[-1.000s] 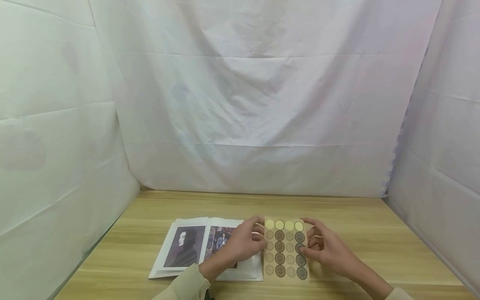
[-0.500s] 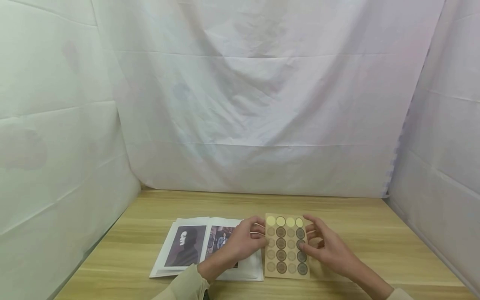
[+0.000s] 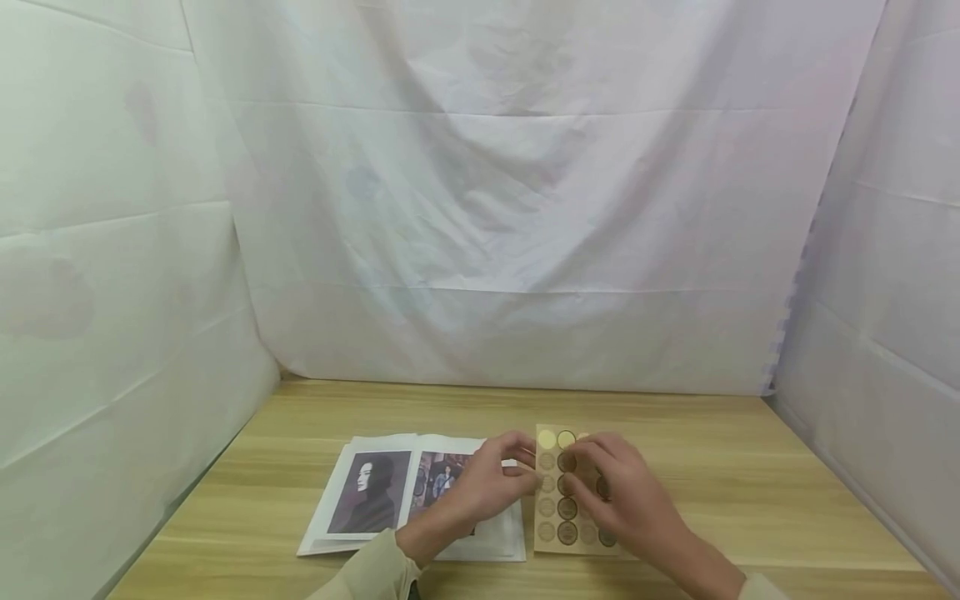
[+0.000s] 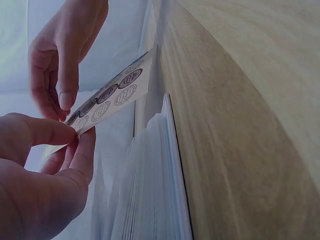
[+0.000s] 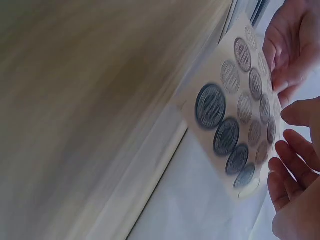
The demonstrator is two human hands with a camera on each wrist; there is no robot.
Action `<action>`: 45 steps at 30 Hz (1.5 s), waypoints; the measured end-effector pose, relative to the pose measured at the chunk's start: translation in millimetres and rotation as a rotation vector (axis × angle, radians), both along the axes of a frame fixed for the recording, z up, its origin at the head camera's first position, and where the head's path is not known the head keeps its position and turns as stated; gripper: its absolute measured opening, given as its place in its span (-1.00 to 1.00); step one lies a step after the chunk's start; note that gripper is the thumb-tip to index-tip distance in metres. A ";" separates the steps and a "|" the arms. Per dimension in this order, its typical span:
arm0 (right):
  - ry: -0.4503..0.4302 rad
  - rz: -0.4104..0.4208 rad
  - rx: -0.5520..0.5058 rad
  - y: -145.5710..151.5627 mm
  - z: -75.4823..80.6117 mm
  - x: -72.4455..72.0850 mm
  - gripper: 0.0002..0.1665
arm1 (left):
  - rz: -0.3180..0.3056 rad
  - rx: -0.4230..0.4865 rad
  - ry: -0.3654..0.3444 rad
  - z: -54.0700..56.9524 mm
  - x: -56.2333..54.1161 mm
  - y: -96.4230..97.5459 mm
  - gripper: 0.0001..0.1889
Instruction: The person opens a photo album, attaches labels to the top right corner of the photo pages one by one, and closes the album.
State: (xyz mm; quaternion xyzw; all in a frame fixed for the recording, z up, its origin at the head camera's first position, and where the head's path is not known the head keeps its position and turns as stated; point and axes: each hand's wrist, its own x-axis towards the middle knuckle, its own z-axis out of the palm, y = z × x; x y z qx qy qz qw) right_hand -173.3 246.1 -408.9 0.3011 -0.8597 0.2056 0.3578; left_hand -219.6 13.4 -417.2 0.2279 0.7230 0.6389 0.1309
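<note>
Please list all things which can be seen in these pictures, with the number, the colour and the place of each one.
Sheet: 1, tan, held tilted, to the right of the book
Round prints: several, count partly hidden, yellow, pale and dark, in rows on the sheet
Open book: 1, white pages, on the table
Photos: 2, left one dark, right one multicoloured and partly covered, on the open pages
Table: 1, light wood, beneath the book
Cloth: pieces unclear, whitish, at the back and both sides
Sleeves: 2, pale beige, at the lower edge
Left hand: 1, bare, pinching the sheet
Right hand: 1, bare, at the sheet, contact unclear
</note>
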 end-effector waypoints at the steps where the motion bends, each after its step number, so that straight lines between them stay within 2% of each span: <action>1: -0.002 0.010 0.001 -3.4 0.1 -0.5 -0.58 | -0.001 0.004 0.000 -0.1 0.0 -0.1 -0.65; 5: 0.015 0.015 0.009 -14.1 -0.7 -4.3 -0.65 | -0.006 0.021 0.008 0.0 0.7 -1.1 -0.68; 14: 0.056 -0.046 0.047 -24.1 -1.1 -8.7 -0.66 | 0.009 -0.011 0.028 0.0 0.0 -5.3 -0.71; 22: 0.061 -0.069 0.063 -25.8 -0.2 -8.1 -0.71 | -0.003 -0.015 0.076 0.9 -1.5 -6.8 -0.72; 27: 0.077 -0.095 0.073 -26.7 0.4 -8.0 -0.75 | -0.019 -0.004 0.079 0.1 -4.1 -7.2 -0.74; 39: 0.145 -0.090 0.096 -29.4 5.2 -3.6 -0.77 | -0.051 -0.021 0.127 2.7 -3.2 -9.0 -0.75; 45: 0.152 -0.100 0.092 -29.8 4.7 -2.3 -0.78 | -0.062 -0.025 0.130 4.1 -2.5 -9.0 -0.74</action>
